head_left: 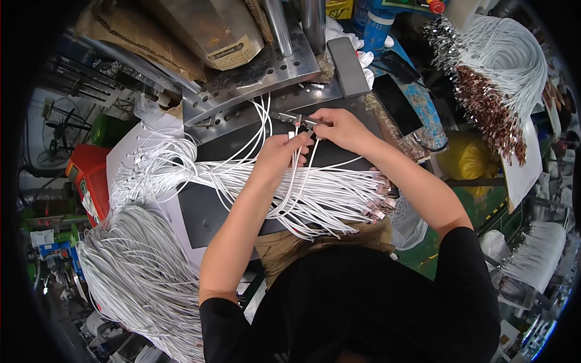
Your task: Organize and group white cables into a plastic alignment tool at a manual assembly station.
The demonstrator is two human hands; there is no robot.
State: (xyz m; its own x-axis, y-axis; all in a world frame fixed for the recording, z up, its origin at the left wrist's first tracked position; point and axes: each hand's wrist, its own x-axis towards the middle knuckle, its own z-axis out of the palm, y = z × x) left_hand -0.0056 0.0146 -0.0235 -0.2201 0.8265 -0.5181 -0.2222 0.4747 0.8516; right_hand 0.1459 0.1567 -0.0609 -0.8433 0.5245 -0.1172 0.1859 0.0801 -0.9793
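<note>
White cables | left fingers pinching some | right fingers by metal bar, hold unclear

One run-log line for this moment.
left hand: holding white cable | right hand: at small metal fixture, grip unclear | rest: cable bundle across black work surface, larger cable pile at lower left

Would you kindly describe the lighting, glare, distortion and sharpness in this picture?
Head view: fisheye curvature bends edges, with black corners; head view: bright glints on the metal post and perforated metal plate; head view: the black shirt shows little detail; head view: fine detail between left hand and right hand is too small to tell.
</note>
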